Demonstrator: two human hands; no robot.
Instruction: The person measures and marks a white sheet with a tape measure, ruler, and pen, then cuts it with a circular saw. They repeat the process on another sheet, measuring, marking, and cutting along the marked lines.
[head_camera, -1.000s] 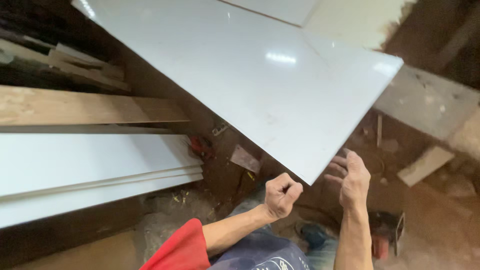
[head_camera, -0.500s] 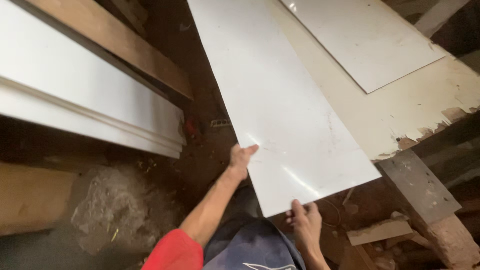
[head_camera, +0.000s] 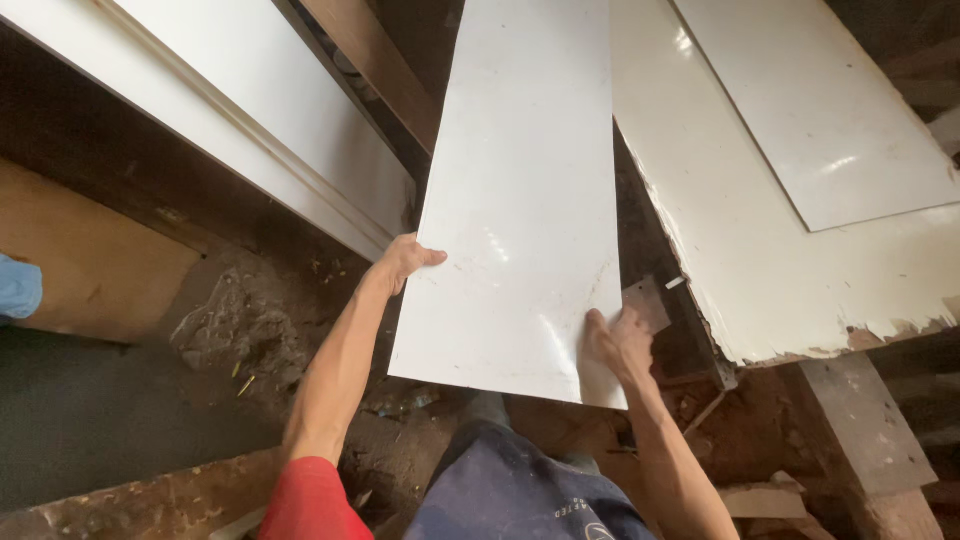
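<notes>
White panel (head_camera: 520, 200) pinched at both long edges: left hand (head_camera: 405, 262), right hand (head_camera: 620, 345); chipped board (head_camera: 720, 250) close beside right edge.

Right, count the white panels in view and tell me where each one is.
4. One panel held by the left hand and right hand; a chipped one at right, a smaller one on it; a framed one upper left. More may be hidden.
</notes>
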